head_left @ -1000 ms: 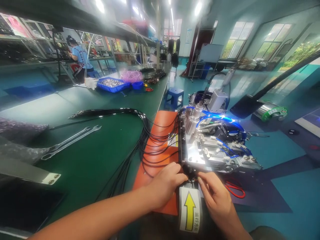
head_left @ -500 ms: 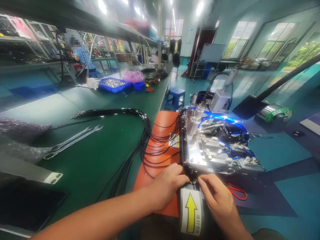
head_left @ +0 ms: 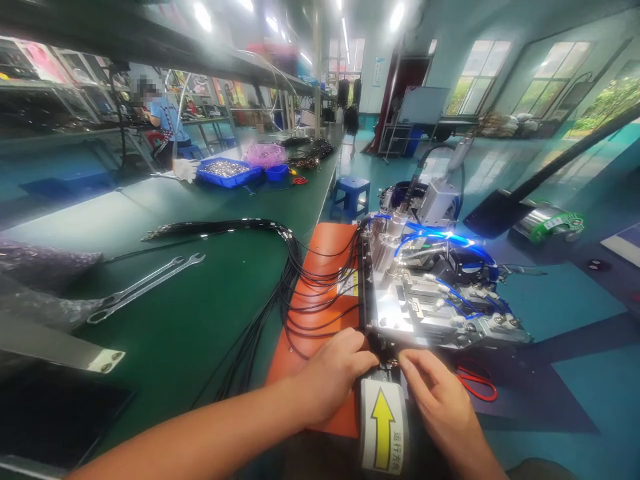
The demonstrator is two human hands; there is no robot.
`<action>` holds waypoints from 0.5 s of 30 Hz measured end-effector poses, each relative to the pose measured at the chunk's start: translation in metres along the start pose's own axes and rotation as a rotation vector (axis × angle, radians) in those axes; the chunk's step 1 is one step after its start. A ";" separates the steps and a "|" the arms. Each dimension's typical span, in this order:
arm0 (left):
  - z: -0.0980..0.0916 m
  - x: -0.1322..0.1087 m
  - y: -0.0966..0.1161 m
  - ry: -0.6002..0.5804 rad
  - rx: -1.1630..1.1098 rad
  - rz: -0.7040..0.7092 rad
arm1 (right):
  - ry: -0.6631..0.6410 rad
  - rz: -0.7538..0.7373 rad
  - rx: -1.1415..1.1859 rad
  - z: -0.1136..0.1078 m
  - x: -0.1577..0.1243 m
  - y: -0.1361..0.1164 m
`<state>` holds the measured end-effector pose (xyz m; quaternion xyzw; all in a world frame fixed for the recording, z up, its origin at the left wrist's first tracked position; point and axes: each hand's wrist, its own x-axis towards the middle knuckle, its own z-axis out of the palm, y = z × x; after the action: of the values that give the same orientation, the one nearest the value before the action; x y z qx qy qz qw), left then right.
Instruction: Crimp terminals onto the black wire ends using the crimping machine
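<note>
My left hand is closed at the near end of the machine, thumb and forefinger pressed together. A thin black cable curves across the orange cover and disappears under this hand; its end is hidden. My right hand pinches at the same spot from the other side, with a tiny metallic bit by its fingertips, too small to name. A small gap separates the two hands' fingertips. Just below them sits a white label with a yellow arrow. Several more black cables loop over the cover into the machine.
Two wrenches lie on the green bench. Red-handled scissors are right of my right hand. A blue tray of small metal parts, a blue stool and a person in a blue shirt are farther off.
My right fingertips have shifted very slightly to the right. My left hand stays in the same place.
</note>
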<state>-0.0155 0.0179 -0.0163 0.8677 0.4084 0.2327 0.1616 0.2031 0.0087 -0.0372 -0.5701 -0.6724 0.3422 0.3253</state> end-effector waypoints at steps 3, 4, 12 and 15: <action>-0.001 -0.001 0.001 0.011 -0.011 0.004 | 0.045 -0.128 -0.052 -0.001 0.000 -0.002; -0.001 -0.001 0.001 0.010 -0.017 0.004 | 0.051 -0.173 -0.072 -0.001 0.000 -0.002; 0.000 -0.002 -0.001 0.010 -0.030 0.005 | 0.085 -0.310 -0.185 0.003 0.003 -0.002; -0.001 -0.002 0.000 0.002 -0.020 0.005 | 0.068 -0.322 -0.215 0.003 0.004 0.001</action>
<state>-0.0171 0.0165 -0.0162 0.8668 0.4042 0.2379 0.1697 0.2007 0.0122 -0.0393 -0.4977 -0.7763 0.1925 0.3355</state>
